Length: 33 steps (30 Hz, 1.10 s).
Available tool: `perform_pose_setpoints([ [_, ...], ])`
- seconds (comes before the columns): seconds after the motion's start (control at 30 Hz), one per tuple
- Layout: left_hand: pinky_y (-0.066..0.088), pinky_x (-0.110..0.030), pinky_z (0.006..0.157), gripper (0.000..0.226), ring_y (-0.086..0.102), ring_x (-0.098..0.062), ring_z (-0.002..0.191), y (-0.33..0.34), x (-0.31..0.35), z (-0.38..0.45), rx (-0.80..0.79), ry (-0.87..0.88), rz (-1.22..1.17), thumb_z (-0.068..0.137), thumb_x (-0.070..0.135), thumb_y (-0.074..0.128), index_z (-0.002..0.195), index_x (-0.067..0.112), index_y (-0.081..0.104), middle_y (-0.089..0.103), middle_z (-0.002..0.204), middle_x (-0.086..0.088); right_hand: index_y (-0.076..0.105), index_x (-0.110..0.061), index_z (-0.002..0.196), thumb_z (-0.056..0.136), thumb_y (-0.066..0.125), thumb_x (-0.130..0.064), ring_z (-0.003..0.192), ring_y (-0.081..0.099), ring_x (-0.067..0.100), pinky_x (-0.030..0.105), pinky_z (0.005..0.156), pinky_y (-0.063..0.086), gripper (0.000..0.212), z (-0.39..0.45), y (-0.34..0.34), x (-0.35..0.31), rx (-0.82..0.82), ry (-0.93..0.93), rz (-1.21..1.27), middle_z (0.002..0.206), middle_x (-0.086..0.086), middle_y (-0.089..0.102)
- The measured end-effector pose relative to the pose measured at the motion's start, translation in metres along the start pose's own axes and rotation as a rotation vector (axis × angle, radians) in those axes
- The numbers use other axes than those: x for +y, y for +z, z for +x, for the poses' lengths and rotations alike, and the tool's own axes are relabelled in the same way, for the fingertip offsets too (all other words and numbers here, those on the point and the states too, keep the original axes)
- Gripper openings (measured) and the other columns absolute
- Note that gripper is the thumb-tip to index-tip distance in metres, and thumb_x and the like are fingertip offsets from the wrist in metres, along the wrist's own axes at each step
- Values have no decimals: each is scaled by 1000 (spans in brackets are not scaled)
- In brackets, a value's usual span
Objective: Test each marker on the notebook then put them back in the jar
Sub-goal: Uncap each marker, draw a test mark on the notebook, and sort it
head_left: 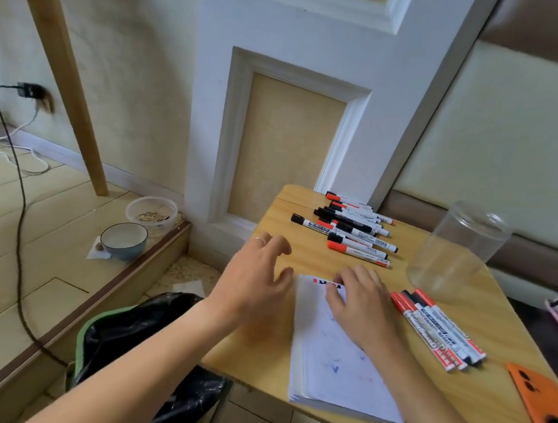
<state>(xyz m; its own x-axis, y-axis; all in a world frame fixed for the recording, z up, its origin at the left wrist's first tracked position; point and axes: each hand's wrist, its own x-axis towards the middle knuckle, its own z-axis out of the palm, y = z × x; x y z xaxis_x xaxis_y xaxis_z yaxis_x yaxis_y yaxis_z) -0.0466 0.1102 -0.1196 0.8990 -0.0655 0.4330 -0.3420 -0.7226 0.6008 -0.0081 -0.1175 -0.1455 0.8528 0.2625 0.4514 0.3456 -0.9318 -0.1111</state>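
Wood counter (290,350), notebook (341,355) open near its 6 o'clock edge. Right hand (361,302) rests on the page top, fingers curled over a red-capped marker (327,283), probably gripping it, mostly hidden. Left hand (257,278) hovers just left of the notebook, fingers spread wide, holding nothing. Marker pile (355,229) at 12 o'clock; four markers (437,331) at 3 o'clock of the notebook. Clear jar (455,254) at 1 o'clock, upside down. Orange phone case (546,408) at 4 o'clock. Black-lined bin (153,346) and two bowls (138,227) on the floor at 9 o'clock.
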Motion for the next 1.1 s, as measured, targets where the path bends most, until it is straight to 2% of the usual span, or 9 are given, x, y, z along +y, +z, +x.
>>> perform_pose_setpoints([
  [0.1, 35, -34, 114, 76, 35, -16, 136, 31, 22, 8, -352, 54, -50, 91, 61, 62, 151, 26, 35, 36, 149, 0, 57, -23, 110, 98, 55, -31, 99, 50, 17, 35, 83, 47, 15, 1, -2, 0, -44, 19, 18, 105, -7, 54],
  [0.2, 27, -38, 120, 101, 27, -19, 144, 54, 29, 16, -436, 105, -29, 81, 75, 65, 158, 28, 20, 28, 156, 2, 58, -20, 114, 98, 54, -13, 102, 54, 18, 33, 84, 48, 18, 3, -1, 1, -6, 88, 113, 110, -4, 56],
  [0.27, 20, -38, 122, 112, 21, -19, 147, 63, 27, 19, -470, 98, 37, 75, 81, 64, 160, 28, 13, 24, 158, 3, 60, -17, 106, 93, 58, -2, 95, 58, 20, 36, 77, 52, 20, 3, 3, 5, 53, 92, 191, 104, -2, 59],
  [0.33, 15, -36, 124, 120, 15, -17, 150, 69, 24, 20, -480, 91, 101, 72, 86, 60, 161, 26, 7, 19, 161, 4, 59, -19, 101, 92, 59, 0, 90, 57, 17, 34, 72, 52, 21, 2, 3, 9, 81, 65, 203, 101, -4, 58],
  [0.53, 14, -33, 123, 126, 17, -11, 148, 70, 22, 18, -449, 82, 71, 70, 89, 59, 161, 26, -2, 21, 159, 9, 63, -17, 100, 92, 57, -1, 90, 58, 20, 34, 71, 48, 18, 27, 1, 27, 107, 95, 170, 100, -3, 62],
  [0.7, 10, -31, 124, 129, 16, -11, 149, 69, 21, 16, -455, 71, 71, 69, 92, 56, 161, 26, -6, 20, 159, 10, 65, -13, 119, 95, 57, -2, 110, 57, 21, 33, 92, 48, 27, 62, 14, 47, 53, 106, -3, 117, 1, 65],
  [0.87, 6, -27, 122, 126, 14, -11, 149, 68, 22, 15, -453, 77, 70, 71, 90, 56, 161, 26, -5, 19, 160, 10, 62, -18, 129, 99, 61, -19, 119, 51, 18, 31, 101, 44, 30, 80, 25, 50, 31, 86, -63, 124, -3, 62],
  [1.0, 8, -25, 121, 123, 17, -9, 146, 68, 20, 14, -421, 118, 84, 74, 91, 52, 160, 25, -6, 22, 158, 10, 69, -19, 119, 99, 64, -24, 113, 51, 19, 34, 97, 46, 21, 81, 25, 47, 33, 31, -91, 114, -2, 61],
  [1.1, 7, -24, 120, 125, 16, -9, 147, 68, 21, 13, -419, 118, 77, 75, 89, 53, 160, 22, -9, 23, 158, 8, 67, -13, 100, 92, 69, -15, 91, 57, 20, 37, 78, 53, 9, 76, 16, 40, 174, -16, -80, 96, 1, 63],
])
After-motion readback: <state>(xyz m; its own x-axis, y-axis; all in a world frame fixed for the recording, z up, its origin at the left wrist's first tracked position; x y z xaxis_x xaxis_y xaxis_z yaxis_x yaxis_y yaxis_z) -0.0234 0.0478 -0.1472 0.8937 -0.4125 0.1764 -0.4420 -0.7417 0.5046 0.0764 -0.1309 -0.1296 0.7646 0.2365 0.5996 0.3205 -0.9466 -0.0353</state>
